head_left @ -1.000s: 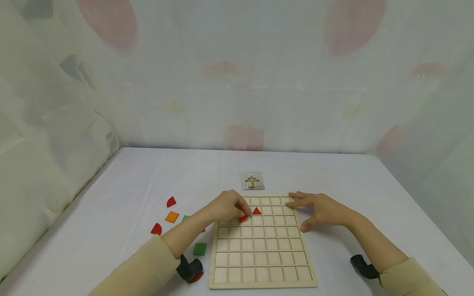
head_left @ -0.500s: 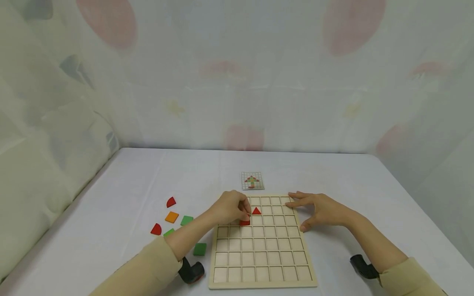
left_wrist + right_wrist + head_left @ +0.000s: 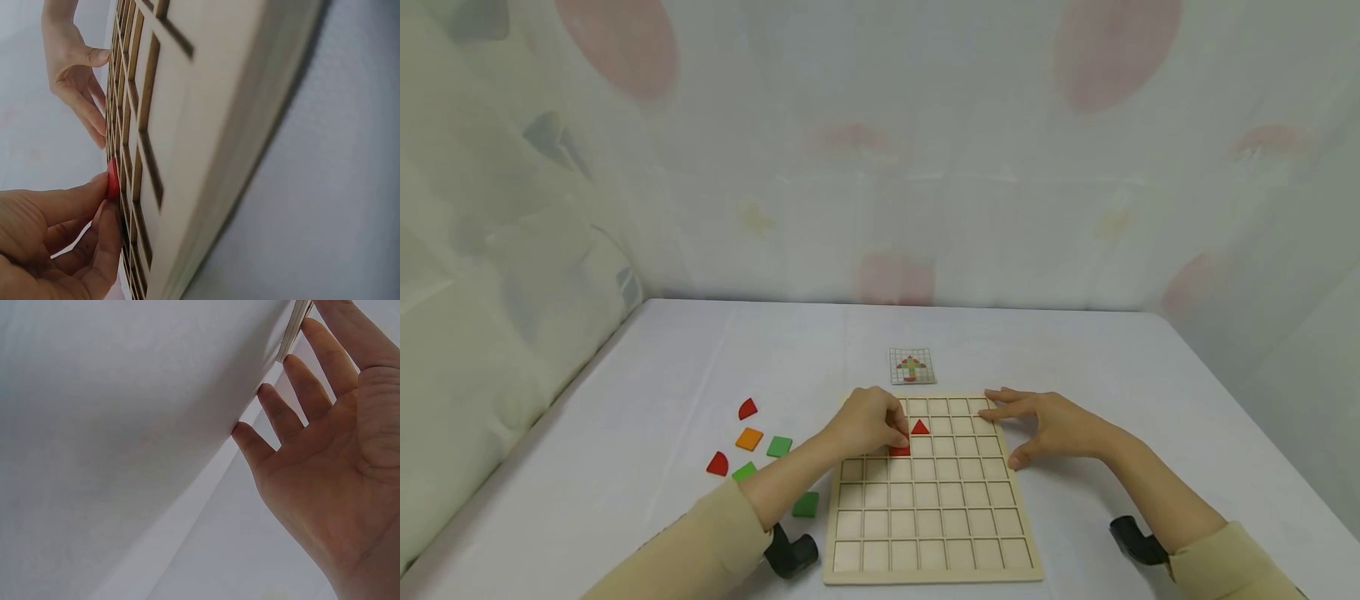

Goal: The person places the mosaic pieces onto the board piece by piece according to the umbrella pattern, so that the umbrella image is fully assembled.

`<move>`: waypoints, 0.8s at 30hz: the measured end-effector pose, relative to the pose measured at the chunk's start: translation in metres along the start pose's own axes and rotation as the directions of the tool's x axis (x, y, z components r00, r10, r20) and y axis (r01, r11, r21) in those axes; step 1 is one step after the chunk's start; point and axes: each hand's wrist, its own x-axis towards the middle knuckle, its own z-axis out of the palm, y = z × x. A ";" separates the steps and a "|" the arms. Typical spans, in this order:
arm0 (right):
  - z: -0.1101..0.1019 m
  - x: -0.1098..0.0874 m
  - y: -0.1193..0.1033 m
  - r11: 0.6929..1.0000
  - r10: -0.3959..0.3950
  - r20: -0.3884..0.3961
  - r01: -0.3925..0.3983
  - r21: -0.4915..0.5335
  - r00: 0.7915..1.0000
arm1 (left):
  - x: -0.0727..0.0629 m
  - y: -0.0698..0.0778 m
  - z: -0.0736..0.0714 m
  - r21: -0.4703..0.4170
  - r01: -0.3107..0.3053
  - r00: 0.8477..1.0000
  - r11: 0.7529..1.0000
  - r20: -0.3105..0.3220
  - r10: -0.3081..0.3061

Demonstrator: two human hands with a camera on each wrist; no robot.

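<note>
My left hand [image 3: 871,423] pinches a small red tile [image 3: 899,452] between thumb and fingers over the wooden grid board [image 3: 925,576]. In the left wrist view the red tile [image 3: 113,179] is right at the grid, partly hidden by the fingertips. It sits one row nearer than a red triangle tile [image 3: 920,427], a column to its left. My right hand [image 3: 1063,423] has its fingers spread, with thumb and fingertips on the board's right edge. In the right wrist view, the fingers [image 3: 317,394] are extended beside the board's corner [image 3: 294,328].
Left of the board lie loose tiles: two red quarter circles [image 3: 747,408], an orange square [image 3: 748,439] and several green squares [image 3: 806,504]. A small pattern card [image 3: 912,367] lies behind the board. Black wrist cameras [image 3: 792,554] sit under both forearms.
The red tile in my left hand has been turned and brought flat into a cell, just left of and below the triangle. My right hand has stayed at the board's edge.
</note>
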 end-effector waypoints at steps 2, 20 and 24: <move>0.000 0.000 0.000 1.000 -0.001 0.000 0.001 -0.002 1.000 | 0.000 0.000 0.000 0.004 0.000 1.000 1.000 -0.001 0.000; 0.000 0.001 0.002 1.000 0.005 0.002 -0.005 0.020 1.000 | -0.001 0.003 -0.007 -0.001 0.047 0.997 0.999 0.067 -0.046; 0.000 0.001 0.001 1.000 0.009 0.002 -0.009 0.025 1.000 | -0.004 0.004 -0.021 -0.011 0.051 0.996 0.999 0.070 -0.050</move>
